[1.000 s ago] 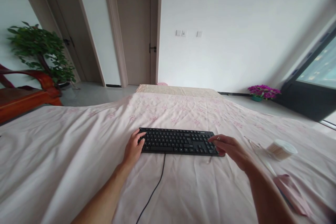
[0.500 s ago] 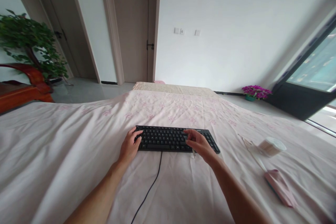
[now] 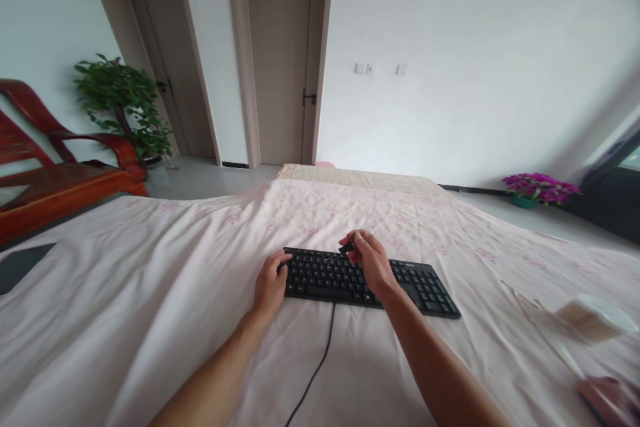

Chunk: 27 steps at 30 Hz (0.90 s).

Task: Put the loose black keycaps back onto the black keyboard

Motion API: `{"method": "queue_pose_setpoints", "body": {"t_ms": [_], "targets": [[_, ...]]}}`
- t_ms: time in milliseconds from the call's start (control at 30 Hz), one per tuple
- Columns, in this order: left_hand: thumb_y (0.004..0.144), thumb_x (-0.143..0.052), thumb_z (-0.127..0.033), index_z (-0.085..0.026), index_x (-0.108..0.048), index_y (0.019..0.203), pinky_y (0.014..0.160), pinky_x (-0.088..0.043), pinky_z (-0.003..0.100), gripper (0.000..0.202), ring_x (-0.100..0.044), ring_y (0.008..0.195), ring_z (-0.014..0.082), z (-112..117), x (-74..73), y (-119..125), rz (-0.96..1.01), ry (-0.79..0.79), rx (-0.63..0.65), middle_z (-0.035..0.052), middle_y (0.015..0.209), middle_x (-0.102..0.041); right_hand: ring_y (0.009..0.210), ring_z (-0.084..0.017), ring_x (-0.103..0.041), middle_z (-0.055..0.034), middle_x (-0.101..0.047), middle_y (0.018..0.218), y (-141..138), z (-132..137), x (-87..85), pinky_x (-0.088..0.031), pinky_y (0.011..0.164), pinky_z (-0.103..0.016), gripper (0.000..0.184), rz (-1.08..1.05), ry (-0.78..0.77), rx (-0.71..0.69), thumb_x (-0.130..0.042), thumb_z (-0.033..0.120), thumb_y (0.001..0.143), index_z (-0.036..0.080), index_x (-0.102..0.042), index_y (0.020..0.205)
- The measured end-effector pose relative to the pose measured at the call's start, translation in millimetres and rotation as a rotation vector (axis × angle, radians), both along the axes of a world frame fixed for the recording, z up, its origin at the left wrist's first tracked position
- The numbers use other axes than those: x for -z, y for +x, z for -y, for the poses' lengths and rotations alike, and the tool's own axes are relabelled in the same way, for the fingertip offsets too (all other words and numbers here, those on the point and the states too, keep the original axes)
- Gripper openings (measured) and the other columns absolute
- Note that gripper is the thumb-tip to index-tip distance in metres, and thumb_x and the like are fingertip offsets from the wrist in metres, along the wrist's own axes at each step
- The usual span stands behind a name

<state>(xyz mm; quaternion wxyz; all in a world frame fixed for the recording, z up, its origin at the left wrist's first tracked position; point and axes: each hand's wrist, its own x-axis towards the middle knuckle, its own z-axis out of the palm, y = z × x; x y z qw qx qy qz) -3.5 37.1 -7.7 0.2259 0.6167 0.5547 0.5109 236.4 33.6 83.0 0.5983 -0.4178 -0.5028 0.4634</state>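
A black full-size keyboard (image 3: 320, 273) lies on the pink flowered cloth (image 3: 280, 353). At its left end, my left hand (image 3: 270, 283) is closed around the edge, thumb and fingers near the leftmost keys. Above the right-middle keys, my right hand (image 3: 369, 257) pinches a small black piece (image 3: 346, 249) that resembles a keycap. A thin wire tool (image 3: 331, 258), seemingly a keycap puller, juts from the same fingers toward the left. The palm hides most of both items and some keys underneath.
The keyboard cable (image 3: 320, 373) runs toward me. To the right are a clear tub of thin sticks (image 3: 595, 320) and a pink item (image 3: 610, 400), partly cut off. A dark flat object (image 3: 25, 267) lies at far left, near a wooden chair (image 3: 100, 167).
My right hand has lifted slightly and turned over the keys, and the small black piece now shows in its fingers. My left hand stays on the keyboard's left end. The view has shifted left.
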Motion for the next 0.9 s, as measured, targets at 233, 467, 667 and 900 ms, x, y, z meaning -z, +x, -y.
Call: {"method": "queue_pose_setpoints", "body": {"t_ms": [233,467,667,900], "targets": [[0.077,-0.059,-0.03,-0.018,-0.07,0.098,0.078,-0.05,0.031,0.026,-0.067,0.085,0.02,-42.0,-15.9,-24.9,0.223,-0.242,0.052,0.0076,0.095,-0.073,0.048,-0.007,-0.047,-0.0006,-0.067,0.08,-46.2,-34.1,14.7,-0.037,0.046,-0.021,0.034,0.106,0.055,0.007,-0.063,0.049,0.08,0.018,-0.058,0.093],[0.077,-0.06,-0.041,-0.017,-0.071,0.102,0.064,-0.047,0.025,0.036,-0.065,0.075,0.0168,-62.8,-15.0,-34.6,0.307,-0.225,0.123,0.0051,0.085,-0.072,0.051,-0.011,-0.057,-0.0018,-0.068,0.081,-88.0,-50.3,21.1,-0.048,0.047,-0.024,0.029,0.196,0.054,0.018,-0.059,0.047,0.081,0.019,-0.055,0.09],[0.079,-0.059,-0.038,-0.016,-0.071,0.101,0.071,-0.049,0.027,0.033,-0.066,0.084,0.0191,-60.8,-7.7,-39.3,0.31,-0.204,0.241,0.0064,0.092,-0.072,0.057,-0.014,-0.061,0.0027,-0.061,0.066,-108.3,-57.0,27.5,-0.05,0.052,-0.025,0.024,0.328,0.102,-0.027,-0.055,0.044,0.084,0.021,-0.056,0.092],[0.081,-0.056,-0.031,-0.02,-0.074,0.096,0.085,-0.047,0.028,0.026,-0.065,0.093,0.0189,-60.8,-12.0,-39.1,0.091,-0.109,0.226,0.0043,0.097,-0.072,0.059,-0.014,-0.06,0.0029,-0.062,0.069,-113.9,-67.6,28.2,-0.048,0.055,-0.024,0.018,0.538,0.154,-0.057,-0.051,0.039,0.087,0.022,-0.056,0.093]]}}
